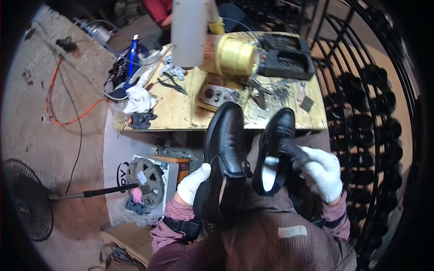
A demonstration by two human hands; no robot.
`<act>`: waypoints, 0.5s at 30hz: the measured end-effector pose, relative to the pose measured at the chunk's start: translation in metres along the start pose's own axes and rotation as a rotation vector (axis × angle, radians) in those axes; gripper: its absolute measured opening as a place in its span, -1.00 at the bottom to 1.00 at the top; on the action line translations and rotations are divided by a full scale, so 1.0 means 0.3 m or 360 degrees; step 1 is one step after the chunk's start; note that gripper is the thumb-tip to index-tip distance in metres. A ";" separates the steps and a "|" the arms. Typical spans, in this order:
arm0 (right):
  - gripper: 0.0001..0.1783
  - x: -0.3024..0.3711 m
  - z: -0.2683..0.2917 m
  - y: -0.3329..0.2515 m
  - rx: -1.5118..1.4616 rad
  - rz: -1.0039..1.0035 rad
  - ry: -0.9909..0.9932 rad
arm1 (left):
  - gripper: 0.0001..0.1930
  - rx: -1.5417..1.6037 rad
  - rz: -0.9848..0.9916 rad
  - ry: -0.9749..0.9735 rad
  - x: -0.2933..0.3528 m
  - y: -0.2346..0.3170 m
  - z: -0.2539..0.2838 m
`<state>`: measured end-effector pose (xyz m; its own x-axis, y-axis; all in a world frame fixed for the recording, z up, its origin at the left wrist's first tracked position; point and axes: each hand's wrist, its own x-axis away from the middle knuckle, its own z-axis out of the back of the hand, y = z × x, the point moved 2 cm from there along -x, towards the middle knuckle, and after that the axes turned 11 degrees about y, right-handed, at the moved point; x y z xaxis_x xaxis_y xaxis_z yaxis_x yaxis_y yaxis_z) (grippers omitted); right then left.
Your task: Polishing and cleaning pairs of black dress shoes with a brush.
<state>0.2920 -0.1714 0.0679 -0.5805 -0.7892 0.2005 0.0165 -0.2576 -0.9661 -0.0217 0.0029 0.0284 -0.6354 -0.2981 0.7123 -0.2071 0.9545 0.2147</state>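
Note:
In my white-gloved left hand (195, 184) is a black leather loafer (222, 149), toe pointing away from me, a small buckle on its side. The fingers are closed around its left side near the heel. A second black loafer (275, 151) with a pale insole sits to its right, over my lap. Beside that shoe is my right hand (322, 174), also gloved in white. Its fingers are closed around a dark, blurred piece (296, 154) that reaches across the shoe's upper; I cannot make out its kind.
Ahead stands a worn workbench (174, 106) with pliers (171, 84), a yellow container (235, 55), a control box (219, 94) and a black tray (287, 56). Racks of dark shoes (361, 122) line the right. A fan (31, 201) stands left. Another person's red sleeve (157, 10) shows behind the bench.

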 end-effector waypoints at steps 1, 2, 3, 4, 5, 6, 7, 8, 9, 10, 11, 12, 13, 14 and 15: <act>-0.44 -0.003 -0.025 -0.055 0.0283 0.0624 -0.0052 | -0.50 -0.0109 -0.0016 0.0064 0.001 -0.016 0.005; -0.46 -0.006 -0.068 -0.103 0.0651 0.1159 -0.0173 | -0.45 -0.0202 0.0088 -0.0024 0.001 -0.028 -0.004; -0.48 0.013 -0.074 -0.167 0.0968 0.1293 -0.0299 | -0.37 -0.0346 0.0174 0.0017 0.002 -0.036 -0.013; -0.55 0.024 -0.120 -0.217 0.1031 0.1562 -0.0199 | -0.37 -0.0333 0.0199 -0.0121 0.006 -0.038 -0.034; -0.57 0.015 -0.132 -0.255 0.1220 0.1438 -0.0120 | -0.32 -0.0460 0.0145 -0.0191 0.014 -0.043 -0.055; -0.58 -0.003 -0.144 -0.280 0.1404 0.1328 -0.0231 | -0.27 -0.0477 0.0142 -0.0330 0.028 -0.051 -0.079; -0.58 -0.019 -0.136 -0.295 0.1506 0.1315 0.0040 | -0.19 -0.0551 0.0186 -0.0374 0.035 -0.048 -0.098; -0.61 -0.044 -0.126 -0.300 0.1472 0.1206 0.0264 | -0.19 -0.0624 0.0167 -0.0294 0.048 -0.050 -0.109; -0.64 -0.029 -0.125 -0.301 0.1522 0.1212 0.0229 | -0.19 -0.0656 0.0163 -0.0287 0.058 -0.050 -0.121; -0.66 -0.015 -0.126 -0.324 0.1681 0.1102 0.0184 | -0.20 -0.0689 0.0150 -0.0288 0.064 -0.047 -0.133; -0.68 0.014 -0.149 -0.334 0.1794 0.1214 -0.0136 | -0.19 -0.0579 0.0180 -0.0319 0.073 -0.047 -0.143; -0.69 0.052 -0.168 -0.352 0.1838 0.1280 -0.0412 | -0.19 -0.0612 0.0177 -0.0267 0.080 -0.047 -0.148; -0.69 0.034 -0.158 -0.350 0.1751 0.1258 -0.0292 | -0.17 -0.0734 0.0109 -0.0199 0.082 -0.042 -0.154; -0.69 0.014 -0.141 -0.348 0.1674 0.1201 -0.0212 | -0.15 -0.0818 0.0059 -0.0161 0.084 -0.037 -0.159; -0.69 -0.025 -0.121 -0.327 0.1698 0.1304 0.0170 | -0.14 -0.0806 0.0052 -0.0180 0.085 -0.034 -0.168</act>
<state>0.2652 -0.1200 0.1552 -0.1581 -0.8893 -0.4291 0.9777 -0.0801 -0.1942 0.0015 -0.0140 0.0781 -0.7177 -0.2408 0.6534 0.1825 0.8405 0.5102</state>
